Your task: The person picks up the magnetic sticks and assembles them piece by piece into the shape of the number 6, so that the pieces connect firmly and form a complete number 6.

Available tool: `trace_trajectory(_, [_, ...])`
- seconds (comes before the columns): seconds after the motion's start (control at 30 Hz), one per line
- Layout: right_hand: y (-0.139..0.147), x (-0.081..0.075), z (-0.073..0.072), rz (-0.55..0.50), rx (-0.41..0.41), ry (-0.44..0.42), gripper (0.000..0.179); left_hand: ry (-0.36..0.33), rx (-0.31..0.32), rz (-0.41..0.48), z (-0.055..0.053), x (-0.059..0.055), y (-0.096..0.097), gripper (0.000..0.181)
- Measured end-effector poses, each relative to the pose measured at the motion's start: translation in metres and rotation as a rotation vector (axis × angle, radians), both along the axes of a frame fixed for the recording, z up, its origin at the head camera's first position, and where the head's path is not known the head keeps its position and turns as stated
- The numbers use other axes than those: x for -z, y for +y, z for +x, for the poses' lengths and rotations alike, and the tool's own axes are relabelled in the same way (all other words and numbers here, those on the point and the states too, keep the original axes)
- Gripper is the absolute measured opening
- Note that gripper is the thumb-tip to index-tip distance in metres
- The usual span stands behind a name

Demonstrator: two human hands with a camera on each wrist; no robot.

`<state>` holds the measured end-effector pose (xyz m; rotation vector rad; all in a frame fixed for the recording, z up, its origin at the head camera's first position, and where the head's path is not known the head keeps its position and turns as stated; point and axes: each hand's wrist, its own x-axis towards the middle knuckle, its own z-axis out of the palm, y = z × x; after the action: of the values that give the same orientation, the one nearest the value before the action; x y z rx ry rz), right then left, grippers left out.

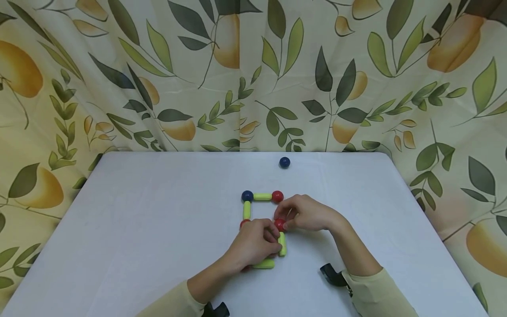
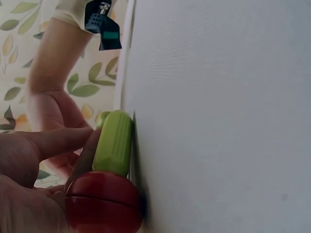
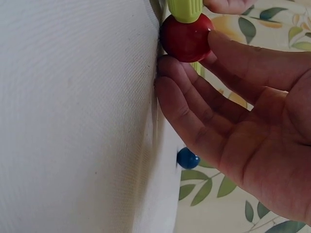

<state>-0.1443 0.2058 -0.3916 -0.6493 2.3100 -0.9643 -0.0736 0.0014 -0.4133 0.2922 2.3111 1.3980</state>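
Observation:
My right hand (image 1: 306, 213) pinches a red ball (image 3: 187, 38) between thumb and fingers, low over the white table. One end of a yellow-green rod (image 1: 282, 244) meets that ball, and the fingers of my left hand (image 1: 253, 242) hold this rod from the left. Below the left hand lies another yellow-green rod (image 1: 264, 264), joined to a red ball (image 2: 104, 201) that the hand mostly covers in the head view. Farther back, a blue ball (image 1: 247, 196) links a rod (image 1: 262, 197) to a red ball (image 1: 277, 196) and a rod (image 1: 247, 210) to a partly hidden red ball (image 1: 244, 223).
A loose blue ball (image 1: 284, 163) sits near the far edge of the white table (image 1: 158, 198). Behind the table hangs a curtain (image 1: 253, 88) patterned with leaves and fruit. Black camera mounts (image 1: 333, 275) stick out at both wrists.

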Motion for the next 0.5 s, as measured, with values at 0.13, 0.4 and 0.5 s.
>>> trace_trajectory(0.13, [0.0,-0.001,0.0,-0.007,0.0,-0.014,0.023,0.01,0.023,0.008,-0.001,-0.002,-0.004,0.015])
trace_trajectory(0.4, [0.0,0.0,0.0,0.005,0.017,-0.02,0.022,0.011,0.059,-0.066,-0.004,-0.006,-0.013,0.017])
trace_trajectory(0.5, [-0.001,0.001,0.0,0.004,0.017,-0.017,0.023,-0.001,0.102,-0.086,-0.007,-0.008,-0.017,0.018])
